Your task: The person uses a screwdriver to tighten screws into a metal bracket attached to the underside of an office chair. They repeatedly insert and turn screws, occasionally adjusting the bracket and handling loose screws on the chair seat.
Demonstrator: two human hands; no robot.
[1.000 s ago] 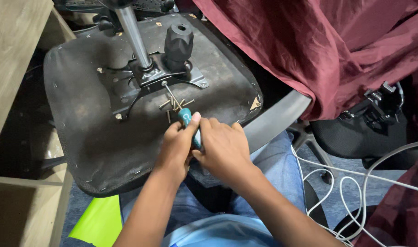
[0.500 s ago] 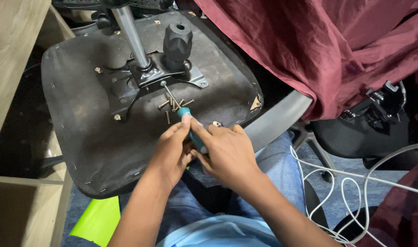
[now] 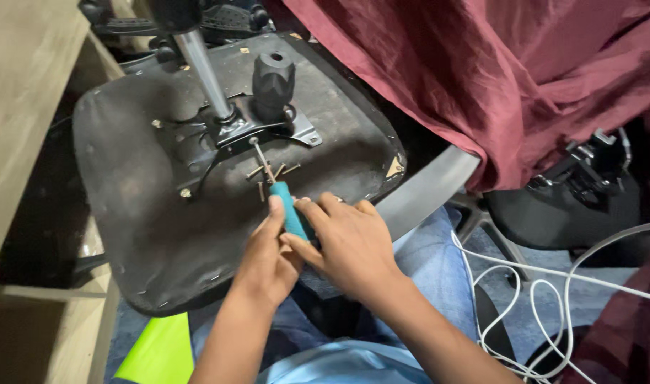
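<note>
Right hand (image 3: 350, 245): fingers clamped round the teal handle of a screwdriver (image 3: 288, 210).
Left hand (image 3: 268, 259): closed on the same handle, thumb lying along it.
Screwdriver: slanting up and left, tip at the metal plate (image 3: 257, 131).
Loose screws (image 3: 271, 173): scattered beside the shaft.
Chair seat (image 3: 154, 227): upside down, black, resting against the person's lap.
White cables (image 3: 524, 299): on the floor, right.

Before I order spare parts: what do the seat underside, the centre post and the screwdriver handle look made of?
Seat underside: matte black, scuffed, probably plastic or covered board. Centre post: shiny silver metal, reflective. Screwdriver handle: smooth teal, likely plastic or rubber, held by both hands.
</note>
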